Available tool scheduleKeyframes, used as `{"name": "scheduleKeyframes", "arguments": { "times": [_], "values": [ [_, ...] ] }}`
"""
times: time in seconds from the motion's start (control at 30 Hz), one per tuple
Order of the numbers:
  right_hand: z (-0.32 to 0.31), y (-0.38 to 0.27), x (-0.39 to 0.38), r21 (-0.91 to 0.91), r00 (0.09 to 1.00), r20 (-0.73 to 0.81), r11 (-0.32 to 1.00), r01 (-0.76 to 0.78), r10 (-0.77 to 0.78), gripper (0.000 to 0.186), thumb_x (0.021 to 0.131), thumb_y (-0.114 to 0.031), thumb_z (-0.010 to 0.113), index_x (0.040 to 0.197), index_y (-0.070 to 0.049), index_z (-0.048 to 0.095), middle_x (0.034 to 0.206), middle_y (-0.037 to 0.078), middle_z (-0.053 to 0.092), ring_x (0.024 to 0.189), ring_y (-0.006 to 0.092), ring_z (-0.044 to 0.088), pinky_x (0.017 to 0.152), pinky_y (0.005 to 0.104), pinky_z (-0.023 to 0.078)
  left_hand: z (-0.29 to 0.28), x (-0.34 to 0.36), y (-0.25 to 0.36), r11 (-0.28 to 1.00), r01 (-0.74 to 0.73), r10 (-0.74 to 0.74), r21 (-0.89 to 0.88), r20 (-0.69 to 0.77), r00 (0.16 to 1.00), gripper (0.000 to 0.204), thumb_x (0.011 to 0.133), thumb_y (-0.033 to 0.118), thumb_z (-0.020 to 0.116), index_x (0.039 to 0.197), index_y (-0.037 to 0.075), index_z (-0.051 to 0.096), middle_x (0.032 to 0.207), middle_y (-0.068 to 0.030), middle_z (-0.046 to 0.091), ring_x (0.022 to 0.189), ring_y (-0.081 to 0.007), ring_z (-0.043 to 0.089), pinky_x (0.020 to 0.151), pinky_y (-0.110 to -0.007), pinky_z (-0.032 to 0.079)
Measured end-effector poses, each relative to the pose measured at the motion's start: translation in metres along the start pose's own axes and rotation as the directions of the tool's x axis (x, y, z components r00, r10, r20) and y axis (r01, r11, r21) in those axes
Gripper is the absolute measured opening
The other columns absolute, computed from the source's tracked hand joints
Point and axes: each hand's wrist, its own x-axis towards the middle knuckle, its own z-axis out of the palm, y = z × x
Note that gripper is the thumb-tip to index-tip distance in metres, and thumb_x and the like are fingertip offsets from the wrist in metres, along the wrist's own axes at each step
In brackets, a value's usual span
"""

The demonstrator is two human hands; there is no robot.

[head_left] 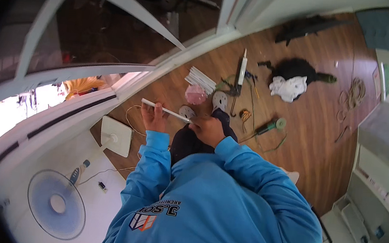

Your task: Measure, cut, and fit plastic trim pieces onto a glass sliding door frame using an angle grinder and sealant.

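Note:
My left hand [155,117] holds a slim white tube [174,114] near its left end, with the fingers around it. The tube lies level in front of my body, above the floor by my feet. My right hand [208,130] is closed at the tube's right end, where a small greyish bit shows by the fingers; what it is stays unclear. Beyond my shoes lie a bundle of white sticks or tubes [201,80] and a round pink thing [195,94]. A caulking gun with a white cartridge [242,69] rests farther off.
To the right on the wooden floor are a green angle grinder [270,126], cords, a black bag [296,68] with a white cloth [288,87], and a coiled rope [355,94]. A fan [56,204] stands at left, beside a framed glass door [105,20].

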Motion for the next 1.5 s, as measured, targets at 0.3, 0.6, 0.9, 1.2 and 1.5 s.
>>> {"name": "scheduleKeyframes", "arguments": {
  "times": [0.3, 0.6, 0.9, 1.2, 1.5],
  "values": [
    [0.194, 0.454, 0.100, 0.924, 0.449, 0.382, -0.346, -0.164, 0.808, 0.013, 0.084, -0.021, 0.058, 0.077, -0.010, 0.060, 0.069, 0.004, 0.055, 0.060, 0.0165, 0.051, 0.054, 0.0269, 0.042, 0.004, 0.140, -0.180, 0.850, -0.159, 0.025, 0.502, 0.263, 0.964, 0.049, 0.097, 0.026, 0.040, 0.138, 0.004, 0.026, 0.119, -0.0124, 0.049, 0.097, -0.0198, 0.054, 0.084, -0.035, 0.048],
    [0.305, 0.582, 0.187, 0.767, 0.146, 0.595, -0.613, 0.191, 0.790, 0.024, 0.081, -0.030, 0.064, 0.092, -0.014, 0.051, 0.063, 0.005, 0.043, 0.061, 0.0236, 0.047, 0.066, 0.0454, 0.043, -0.014, 0.177, -0.312, 0.879, 0.062, -0.136, 0.473, 0.124, 0.983, 0.051, 0.096, 0.031, 0.042, 0.139, 0.009, 0.027, 0.107, -0.0065, 0.051, 0.087, -0.0173, 0.054, 0.073, -0.035, 0.051],
    [0.206, 0.557, 0.124, 0.146, 0.806, -0.069, -0.793, 0.591, 0.588, 0.036, 0.086, -0.004, 0.050, 0.122, -0.006, 0.049, 0.133, 0.014, 0.046, 0.059, 0.0072, 0.052, 0.045, 0.0159, 0.042, 0.025, 0.175, -0.278, 0.893, 0.095, -0.230, 0.440, 0.266, 0.936, 0.045, 0.096, 0.032, 0.041, 0.130, 0.004, 0.038, 0.102, -0.0095, 0.055, 0.082, -0.0161, 0.055, 0.071, -0.031, 0.048],
    [0.040, 0.267, -0.095, 0.679, 0.845, -0.171, -0.561, 0.474, 0.506, 0.051, 0.072, 0.004, 0.058, 0.114, -0.023, 0.061, 0.139, 0.010, 0.038, 0.096, 0.0198, 0.050, 0.060, 0.0234, 0.047, 0.056, 0.115, -0.135, 0.893, 0.427, -0.445, 0.141, 0.403, 0.799, 0.043, 0.093, 0.038, 0.044, 0.115, 0.003, 0.052, 0.097, -0.0107, 0.060, 0.071, -0.0168, 0.057, 0.059, -0.031, 0.050],
    [-0.104, -0.065, -0.227, 0.889, 0.822, -0.434, 0.025, 0.458, 0.368, 0.094, 0.058, -0.007, 0.066, 0.140, -0.026, 0.024, 0.124, 0.018, 0.045, 0.118, 0.0360, 0.043, 0.095, 0.0555, 0.039, 0.090, 0.009, 0.015, 0.901, 0.418, -0.396, 0.114, 0.611, 0.686, 0.044, 0.091, 0.044, 0.043, 0.115, 0.009, 0.056, 0.090, -0.0050, 0.061, 0.063, -0.0147, 0.054, 0.054, -0.032, 0.048]
  ]
}}
